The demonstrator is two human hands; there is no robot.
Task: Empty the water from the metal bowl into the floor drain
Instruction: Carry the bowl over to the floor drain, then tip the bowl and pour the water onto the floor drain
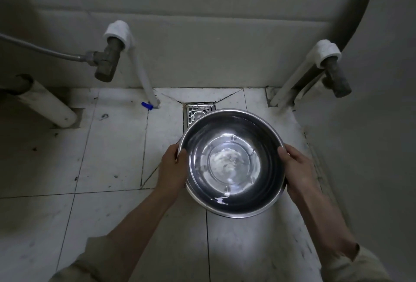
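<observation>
Currently we hold the metal bowl (231, 162) above the tiled floor (108, 146), level, with its far rim overlapping the near edge of the floor drain (198, 113) in the head view. The water (227, 160) sits shallow in the bottom, its surface catching the light; none is spilling.

Grip state: the left hand (172, 167) closes on the bowl's left rim, thumb over the lip and fingers wrapped beneath, out of sight. The right hand (297, 169) closes on the right rim in the same manner. Both hands grasp the bowl and nothing else. The 2 holds lie nearly opposite each other across the bowl.

Handling notes, as judgement:
- The bowl is rigid sheet metal and will not flex under the grip.
- It is probably light; the water adds modest weight and will shift toward the low side once we tilt.
- The polished wall is likely slippery if wet, so we take hold at the rolled rim, not the wall.
- We keep the 2 opposed grips, move the bowl toward the wall edge of the floor until the far rim stands over the drain grate, then lower that rim slowly to limit splashing.
</observation>
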